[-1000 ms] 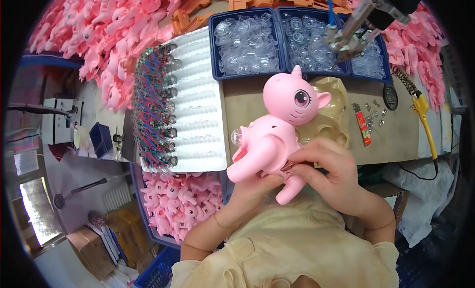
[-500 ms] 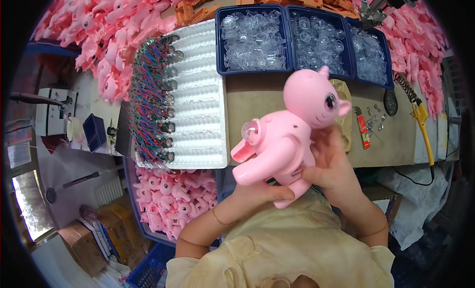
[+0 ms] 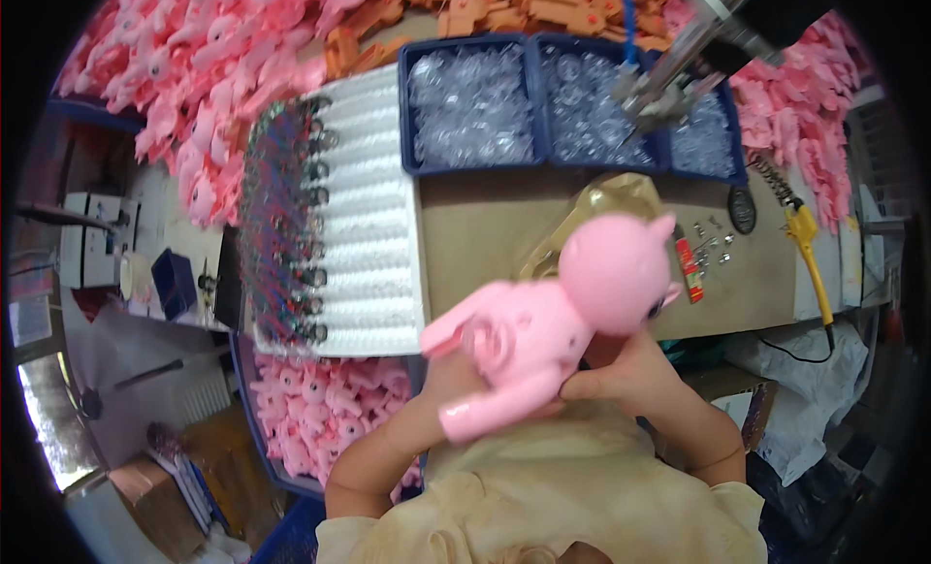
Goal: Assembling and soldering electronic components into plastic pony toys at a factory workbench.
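Close in front of the person's pale yellow shirt (image 3: 543,501), a pink toy animal (image 3: 543,326) is held between two bare hands, tilted, its round head toward the right and its limbs toward the left; its outline is slightly blurred. The right hand (image 3: 626,378) grips it below the head, thumb against the body. The left hand (image 3: 448,375) lies behind the limbs, mostly hidden, so I cannot tell whether its fingers are closed.

To the left of the toy, a blue bin (image 3: 248,399) holds small pink parts (image 3: 315,409). Beyond the hands, on the brown counter (image 3: 470,239), sits a white ribbed tray (image 3: 373,234) with bundled wires (image 3: 276,225) along its left side. A translucent golden piece (image 3: 574,220) lies just past the toy's head; small metal bits (image 3: 716,244) and a yellow tool (image 3: 803,236) are further right. Farther back, blue trays (image 3: 475,168) hold clear plastic parts (image 3: 470,103), and behind them are orange pieces (image 3: 543,9).
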The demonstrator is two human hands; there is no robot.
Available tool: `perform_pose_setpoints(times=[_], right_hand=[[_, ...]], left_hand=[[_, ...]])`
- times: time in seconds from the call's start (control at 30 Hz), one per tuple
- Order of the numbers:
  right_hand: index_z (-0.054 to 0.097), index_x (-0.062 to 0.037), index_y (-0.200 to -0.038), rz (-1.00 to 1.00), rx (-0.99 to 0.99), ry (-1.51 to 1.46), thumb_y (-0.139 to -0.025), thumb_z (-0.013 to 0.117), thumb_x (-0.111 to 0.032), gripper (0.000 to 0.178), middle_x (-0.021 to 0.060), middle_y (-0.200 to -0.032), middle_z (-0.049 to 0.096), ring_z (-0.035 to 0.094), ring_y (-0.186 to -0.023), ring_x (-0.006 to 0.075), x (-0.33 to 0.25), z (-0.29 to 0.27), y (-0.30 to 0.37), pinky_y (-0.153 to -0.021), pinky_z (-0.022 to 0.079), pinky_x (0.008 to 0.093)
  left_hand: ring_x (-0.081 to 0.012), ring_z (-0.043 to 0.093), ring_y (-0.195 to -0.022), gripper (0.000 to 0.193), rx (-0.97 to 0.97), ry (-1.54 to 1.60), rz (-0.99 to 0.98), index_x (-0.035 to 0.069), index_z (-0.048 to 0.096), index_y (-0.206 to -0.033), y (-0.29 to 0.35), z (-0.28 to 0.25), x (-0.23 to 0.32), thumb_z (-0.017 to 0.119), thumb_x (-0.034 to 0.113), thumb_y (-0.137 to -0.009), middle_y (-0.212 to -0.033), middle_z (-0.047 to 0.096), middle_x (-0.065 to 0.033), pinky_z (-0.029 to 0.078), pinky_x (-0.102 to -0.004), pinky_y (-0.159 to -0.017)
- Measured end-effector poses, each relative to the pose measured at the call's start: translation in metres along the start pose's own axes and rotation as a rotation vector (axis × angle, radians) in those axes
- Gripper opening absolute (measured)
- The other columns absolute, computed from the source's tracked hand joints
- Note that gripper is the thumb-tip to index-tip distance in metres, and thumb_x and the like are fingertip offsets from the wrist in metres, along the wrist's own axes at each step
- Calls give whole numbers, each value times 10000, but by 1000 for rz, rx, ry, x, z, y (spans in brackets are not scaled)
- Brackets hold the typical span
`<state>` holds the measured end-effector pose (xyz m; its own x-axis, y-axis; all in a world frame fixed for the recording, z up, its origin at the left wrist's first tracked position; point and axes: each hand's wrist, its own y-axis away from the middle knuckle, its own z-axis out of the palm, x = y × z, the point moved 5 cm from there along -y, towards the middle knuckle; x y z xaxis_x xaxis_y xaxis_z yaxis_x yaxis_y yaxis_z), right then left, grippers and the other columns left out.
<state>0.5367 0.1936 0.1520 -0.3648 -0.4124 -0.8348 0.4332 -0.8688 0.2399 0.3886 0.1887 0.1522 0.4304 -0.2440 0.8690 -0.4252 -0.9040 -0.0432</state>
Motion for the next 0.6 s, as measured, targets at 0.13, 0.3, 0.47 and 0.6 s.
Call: perform_pose_setpoints(times=[0.13,0.3,0.47,0.6], right_hand=[[417,-18,-1240,-69,239,91,-938,459,-250,383,151,-1199,503,521,-1092,246,-22,-46,0,-913,442,391],[597,-5,-804,-856,13,658,-968,301,-411,529,155,-845,573,605,-746,289,-81,7,4,-699,497,409],[605,7,-737,-721,61,598,-969,280,-418,583,157,-794,575,609,-700,285,-78,9,6,-678,499,414],[600,12,-734,-652,149,624,-973,291,-344,529,152,-774,583,609,-689,280,-72,4,-2,-689,496,393]], left_hand=[[-219,567,-1001,509,83,-29,126,117,602,-1035,-6,-19,3,683,391,-613,-1038,608,-44,349,-368,-909],[-204,611,-879,488,118,-380,181,108,607,-994,4,-3,18,687,400,-612,-1031,627,-59,361,-351,-851],[-229,608,-808,492,133,-232,143,73,613,-936,7,-2,23,725,371,-561,-913,630,-71,427,-341,-739],[-287,587,-751,554,118,-109,94,58,610,-928,13,5,11,765,378,-503,-797,611,-85,459,-335,-690]])
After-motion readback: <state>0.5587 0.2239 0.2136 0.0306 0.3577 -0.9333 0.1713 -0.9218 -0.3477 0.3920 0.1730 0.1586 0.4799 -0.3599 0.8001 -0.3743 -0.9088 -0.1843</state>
